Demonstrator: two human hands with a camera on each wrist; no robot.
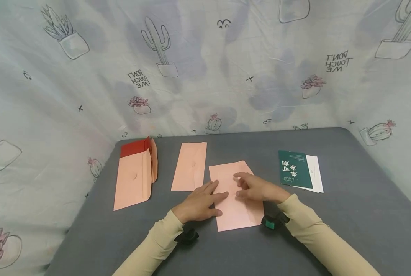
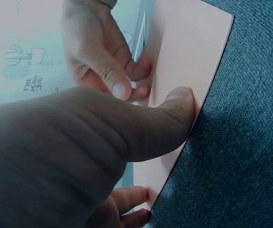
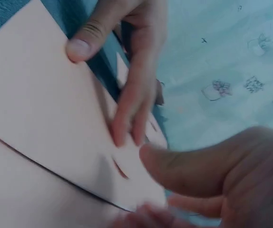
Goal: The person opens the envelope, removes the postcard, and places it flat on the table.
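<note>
A pink paper envelope (image 1: 234,218) lies flat on the grey table, with a curved slit (image 3: 120,168) in its face, seen in the right wrist view. My left hand (image 1: 199,202) rests on its left side, fingers spread and thumb laid near the edge. Over the envelope's right half is my right hand (image 1: 258,188), index finger stretched out and the other fingers bent. Blur in the right wrist view hides whether those fingertips touch the paper; nothing shows gripped between them.
Another pink envelope (image 1: 189,166) lies behind my left hand. Farther left, pink envelopes (image 1: 133,182) overlap, with a red one (image 1: 135,147) beneath. At right sit a dark green card (image 1: 295,172) and white cards (image 1: 315,172). A printed curtain (image 1: 205,69) hangs behind the table.
</note>
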